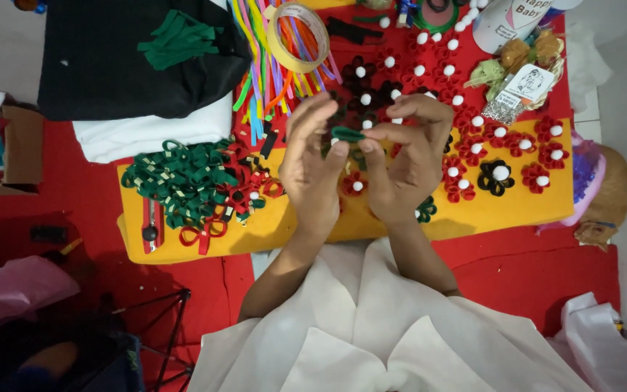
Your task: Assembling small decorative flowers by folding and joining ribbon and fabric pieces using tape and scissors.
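My left hand (pixel 312 168) and my right hand (pixel 409 156) meet above a yellow felt sheet (pixel 473 210). Together they pinch a small green felt loop (pixel 347 134) between fingertips and thumbs. Below them lies a red felt flower with a white pom-pom centre (pixel 356 185). To the left sits a heap of green felt loops (pixel 183 181) mixed with red loops (pixel 244 181).
Red and dark felt flowers (pixel 538 156) with white pom-poms cover the right side. A tape roll (pixel 297 36) rests on coloured pipe cleaners (pixel 263 80). A red utility knife (pixel 152 225) lies at the left of the sheet. Black cloth (pixel 103 65) and white cloth (pixel 146 131) lie at the back left.
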